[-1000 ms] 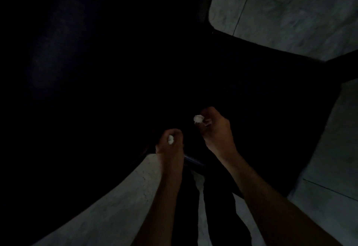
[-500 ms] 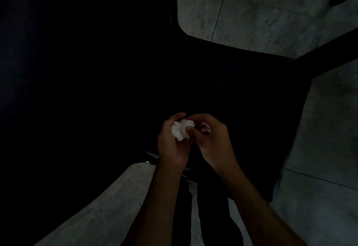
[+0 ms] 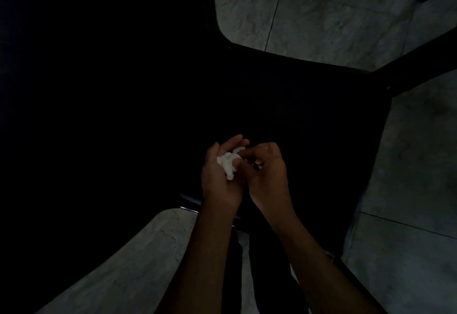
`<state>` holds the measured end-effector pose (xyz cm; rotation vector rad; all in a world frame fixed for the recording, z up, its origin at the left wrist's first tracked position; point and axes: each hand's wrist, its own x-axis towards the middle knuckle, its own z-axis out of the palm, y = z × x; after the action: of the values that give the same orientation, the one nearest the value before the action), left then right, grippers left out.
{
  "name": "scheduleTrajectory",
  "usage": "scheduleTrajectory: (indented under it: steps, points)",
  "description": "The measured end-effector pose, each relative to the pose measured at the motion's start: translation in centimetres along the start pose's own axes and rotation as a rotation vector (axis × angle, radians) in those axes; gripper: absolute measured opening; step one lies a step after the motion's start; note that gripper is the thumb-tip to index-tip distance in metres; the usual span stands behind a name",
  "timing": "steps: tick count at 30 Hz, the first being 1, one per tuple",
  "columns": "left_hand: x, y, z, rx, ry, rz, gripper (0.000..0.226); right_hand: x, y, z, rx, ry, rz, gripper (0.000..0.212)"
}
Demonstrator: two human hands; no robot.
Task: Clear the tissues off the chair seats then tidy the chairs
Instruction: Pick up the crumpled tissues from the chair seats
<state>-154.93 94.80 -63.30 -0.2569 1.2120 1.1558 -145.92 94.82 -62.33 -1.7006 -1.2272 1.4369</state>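
While most of the view is near-black, the grey marble floor [image 3: 333,11] shows at top, right and bottom left, and a dark chair seat [image 3: 309,120] fills the middle right with its frame running off to the upper right. Very dim, so whether more tissue lies on the seat cannot be told.

Both hands meet just above the seat's near edge. Left hand [image 3: 220,177] is palm-up, cupped, fingers half released, cradling a white crumpled tissue wad [image 3: 228,164]. Right hand [image 3: 268,172] is clenched loosely beside it, thumb and fingertips touching the wad's right side, seemingly pressing or adding a piece; if it holds its own scrap, that's hidden.

Step, as I read it: merging tissues into one hand. To do it well: close the left fingers fully round the wad before the right lets go, keep the palm level so bits don't drop to the floor, then free the right hand for the chairs.
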Motion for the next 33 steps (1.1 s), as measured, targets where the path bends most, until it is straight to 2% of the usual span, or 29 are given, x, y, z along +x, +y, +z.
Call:
scheduleTrajectory:
  steps: [5, 10, 15, 19, 23, 26, 29, 33]
  points:
    - [-0.2, -0.6, 0.7, 0.052, 0.053, 0.014, 0.038, 0.6, 0.3, 0.1, -0.076, 0.098, 0.048, 0.041]
    - [0.1, -1.0, 1.7, 0.12, 0.176, 0.074, 0.038, 1.0, 0.7, -0.3, -0.076, 0.01, 0.146, 0.067]
    - [-0.1, -1.1, 2.0, 0.215, 0.191, 0.14, 0.039, 0.7, 0.6, -1.0, -0.043, -0.055, 0.158, 0.059]
    - [-0.2, -0.9, 2.0, 0.437, 0.226, 0.224, 0.034, 0.4, 0.9, -1.9, -0.013, -0.119, 0.165, 0.052]
    - [-0.1, -0.3, 2.3, 0.644, 0.295, 0.293, 0.029, 0.5, 0.9, -3.4, 0.026, -0.06, 0.191, 0.042]
    - [-0.6, 0.1, 2.8, 0.832, 0.281, 0.402, 0.022, 0.8, 0.8, -4.9, -0.062, 0.0, 0.162, 0.039]
    - [-1.3, 0.7, 3.3, 0.907, 0.232, 0.485, 0.004, 1.1, 0.1, -6.3, -0.215, 0.035, 0.077, 0.044]
    - [-2.3, 1.7, 4.0, 1.104, 0.219, 0.615, 0.026, 1.6, -2.1, -7.7, -0.428, 0.052, -0.061, 0.058]
